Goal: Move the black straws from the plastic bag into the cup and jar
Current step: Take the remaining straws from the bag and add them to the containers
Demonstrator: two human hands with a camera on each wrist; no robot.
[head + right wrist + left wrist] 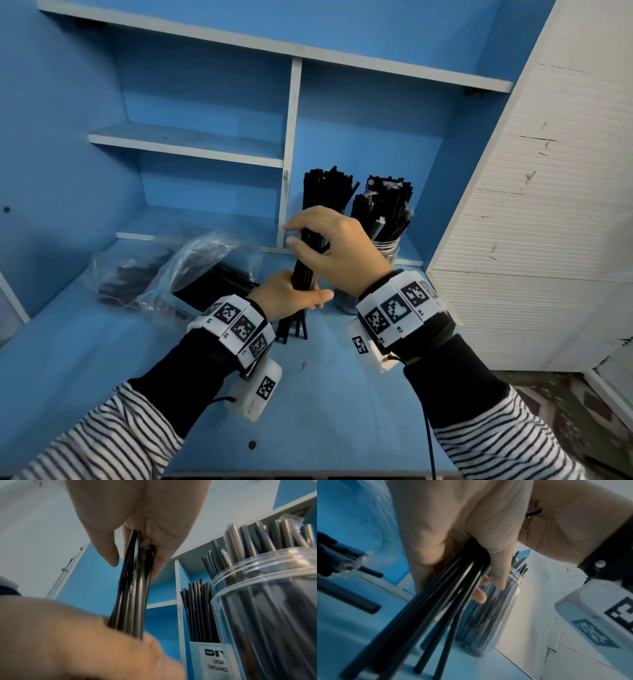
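Note:
A bundle of black straws (304,274) stands nearly upright with its lower ends on the blue table (342,394). My left hand (291,298) grips the bundle low down, and my right hand (339,246) pinches it higher up. The left wrist view shows my fingers (498,566) curled round the straws (436,608). Behind my right hand stand more straws (327,186), held in a white cup (211,660) labelled as a desk organiser. To its right is the clear jar (387,246), packed with straws (265,608). The crumpled plastic bag (191,263) lies at the left with straws inside.
Blue shelving with white edges (289,154) rises behind the cup and jar. A white slatted panel (534,222) closes off the right side. Small crumbs (303,366) lie on the table near its front.

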